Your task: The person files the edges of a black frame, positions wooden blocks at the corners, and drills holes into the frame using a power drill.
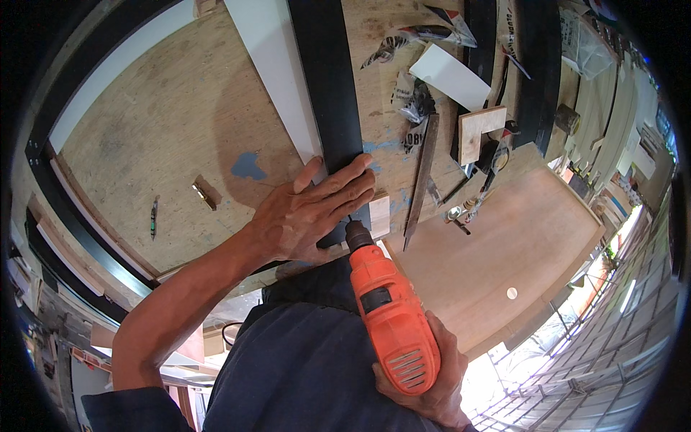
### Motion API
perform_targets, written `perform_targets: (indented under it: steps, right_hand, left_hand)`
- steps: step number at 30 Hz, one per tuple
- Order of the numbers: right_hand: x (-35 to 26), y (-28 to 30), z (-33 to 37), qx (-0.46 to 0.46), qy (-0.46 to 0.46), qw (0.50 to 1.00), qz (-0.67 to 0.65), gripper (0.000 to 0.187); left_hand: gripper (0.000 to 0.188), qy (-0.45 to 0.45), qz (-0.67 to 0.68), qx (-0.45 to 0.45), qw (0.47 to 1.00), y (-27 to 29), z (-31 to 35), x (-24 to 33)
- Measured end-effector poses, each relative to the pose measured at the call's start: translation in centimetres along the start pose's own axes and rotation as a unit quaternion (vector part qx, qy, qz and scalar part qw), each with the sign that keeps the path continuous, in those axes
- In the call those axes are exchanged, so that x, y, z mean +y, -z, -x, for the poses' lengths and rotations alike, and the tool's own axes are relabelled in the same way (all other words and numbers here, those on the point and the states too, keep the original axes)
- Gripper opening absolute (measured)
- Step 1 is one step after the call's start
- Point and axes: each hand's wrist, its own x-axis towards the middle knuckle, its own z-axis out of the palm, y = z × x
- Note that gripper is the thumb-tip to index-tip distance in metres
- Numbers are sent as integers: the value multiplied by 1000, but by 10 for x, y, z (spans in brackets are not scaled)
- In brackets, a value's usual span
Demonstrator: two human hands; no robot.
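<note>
My right hand (448, 374) is closed around the rear grip of an orange power drill (385, 306). The drill's dark chuck (356, 234) points away from me, and its thin bit meets the near end of a long black board (327, 79). Across that board lies my left hand (306, 212), fingers reaching over to its right edge and thumb by its near end. Part of the board's end is hidden under the hand. A white panel (270, 61) runs along the board's left side. Beside my fingertips, a small pale wood block (379, 214) sits against the board.
At left a pen (154, 218) and a small brass-coloured piece (204, 196) lie on the plywood tabletop (173, 122). Right of the board are a long file-like bar (423, 173), a white offcut (452, 76), an L-shaped wood piece (471, 137) and crumpled plastic wrapping (417, 104).
</note>
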Motion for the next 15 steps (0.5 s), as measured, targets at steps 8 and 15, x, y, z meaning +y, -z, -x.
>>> perform_targets:
  steps: [8,15]
  right_hand:
    - [-2,-1,-1,-10,-20,1000,-5,96]
    - [-3,1,0,3,-27,1000,-7,95]
  left_hand:
    - [105,6,21,-19,1000,-1,1,-1]
    - [104,3,12,-17,1000,1,0,0]
